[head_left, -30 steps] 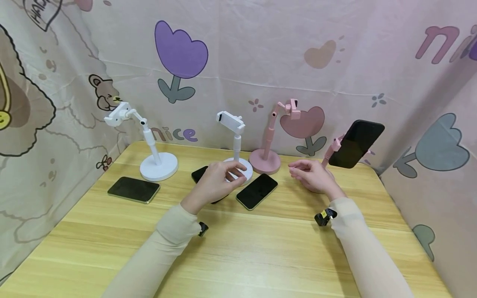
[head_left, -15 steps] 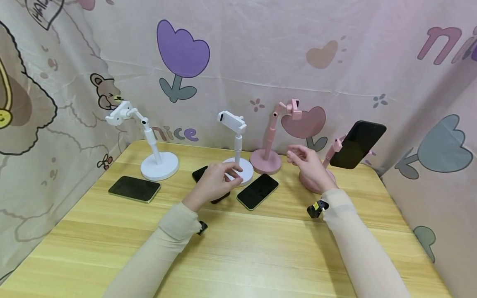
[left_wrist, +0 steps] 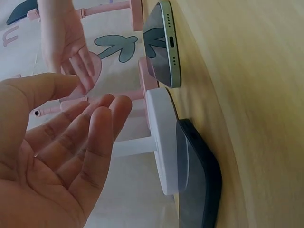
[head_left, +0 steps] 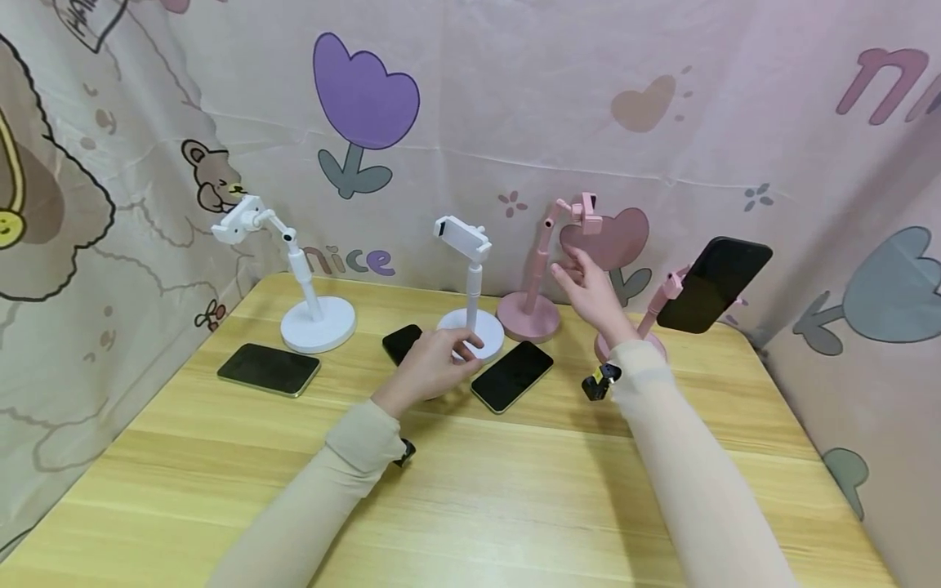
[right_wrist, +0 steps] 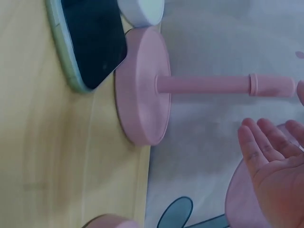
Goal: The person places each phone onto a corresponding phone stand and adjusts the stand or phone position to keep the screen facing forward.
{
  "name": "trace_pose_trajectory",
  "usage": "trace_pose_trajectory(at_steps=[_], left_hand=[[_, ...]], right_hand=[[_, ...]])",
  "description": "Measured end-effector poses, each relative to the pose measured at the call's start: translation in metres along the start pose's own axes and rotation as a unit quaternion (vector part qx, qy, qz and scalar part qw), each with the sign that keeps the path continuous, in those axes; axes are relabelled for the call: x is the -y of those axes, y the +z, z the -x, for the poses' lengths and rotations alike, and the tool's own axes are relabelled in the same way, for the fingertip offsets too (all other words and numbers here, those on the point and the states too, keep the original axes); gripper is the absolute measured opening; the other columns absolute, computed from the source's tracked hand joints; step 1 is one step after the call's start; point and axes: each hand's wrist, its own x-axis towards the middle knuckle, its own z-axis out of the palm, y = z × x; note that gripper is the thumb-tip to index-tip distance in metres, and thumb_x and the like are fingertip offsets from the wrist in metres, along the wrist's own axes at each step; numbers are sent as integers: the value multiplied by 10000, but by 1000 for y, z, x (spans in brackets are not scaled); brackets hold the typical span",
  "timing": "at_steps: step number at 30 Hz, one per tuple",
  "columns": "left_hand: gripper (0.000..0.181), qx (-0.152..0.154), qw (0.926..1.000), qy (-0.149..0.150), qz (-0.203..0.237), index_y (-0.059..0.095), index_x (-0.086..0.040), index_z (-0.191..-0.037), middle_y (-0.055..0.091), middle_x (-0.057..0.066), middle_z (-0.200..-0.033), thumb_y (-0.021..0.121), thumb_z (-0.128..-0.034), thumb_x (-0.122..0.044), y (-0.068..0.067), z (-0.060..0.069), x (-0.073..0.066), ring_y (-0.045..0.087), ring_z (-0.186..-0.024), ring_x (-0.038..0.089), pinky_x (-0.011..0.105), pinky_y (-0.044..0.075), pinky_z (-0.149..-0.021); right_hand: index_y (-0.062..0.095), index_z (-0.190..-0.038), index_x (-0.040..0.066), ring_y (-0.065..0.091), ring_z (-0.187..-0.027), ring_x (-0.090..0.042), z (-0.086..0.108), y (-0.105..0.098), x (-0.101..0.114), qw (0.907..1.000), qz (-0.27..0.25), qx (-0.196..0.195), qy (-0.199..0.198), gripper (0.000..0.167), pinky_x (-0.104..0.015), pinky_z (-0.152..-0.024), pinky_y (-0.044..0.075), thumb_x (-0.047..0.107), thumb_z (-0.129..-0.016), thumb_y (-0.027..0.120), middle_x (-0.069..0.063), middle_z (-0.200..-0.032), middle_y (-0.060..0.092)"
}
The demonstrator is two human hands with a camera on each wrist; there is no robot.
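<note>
My right hand (head_left: 595,298) reaches up beside the pole of a pink phone stand (head_left: 531,317), its fingers apart and holding nothing. In the right wrist view that pole (right_wrist: 204,84) is near the fingertips, with a gap between them. Loosely curved, my left hand (head_left: 434,365) hovers in front of a white phone stand (head_left: 474,290) and grips nothing. A dark phone (head_left: 400,343) lies partly hidden behind this hand. Another phone (head_left: 512,377), with a pale green edge, lies face up to its right.
At the right, a second pink stand (head_left: 654,309) bears a black phone (head_left: 713,286). A white stand (head_left: 318,325) and a phone (head_left: 269,369) are on the left of the wooden table (head_left: 515,498). A patterned curtain (head_left: 485,90) hangs behind.
My right hand has moved up and left, from beside the right pink stand to the other pink stand's pole, and its fingers have spread. The left hand has barely moved.
</note>
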Motion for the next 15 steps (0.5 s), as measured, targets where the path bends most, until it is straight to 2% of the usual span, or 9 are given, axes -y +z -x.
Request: trace_pose_trajectory(at_steps=[7,12,15], left_hand=[[273,-108,9992,-43,-386,770,-81,-1195,827,38,-978,813,-966,-222,2,-1,4,790,-900,190,335,621,-780],[272,-87,9989,-98,-453,770,-81,-1193,826,36,-977,814,-969,-230,2,-1,7,785,-909,188,333,614,-776],[276,-89,9989,-149,-439,769,-76,-1192,825,40,-977,819,-967,-229,1,-1,7,787,-917,198,357,623,-796]], right_hand=[[203,-1715,74,433,-1560,-416,-13,7,8,9998,-155,117,-32,684,-498,-1310,360,327,-1153,501,-252,-1686,407],[191,-1713,50,427,-1571,-388,-20,13,13,9999,-128,98,8,664,-471,-1304,372,249,-1157,495,-229,-1715,370],[223,-1702,35,463,-1549,-385,-23,17,16,9999,-150,31,53,645,-469,-1280,408,209,-1151,508,-231,-1692,409]])
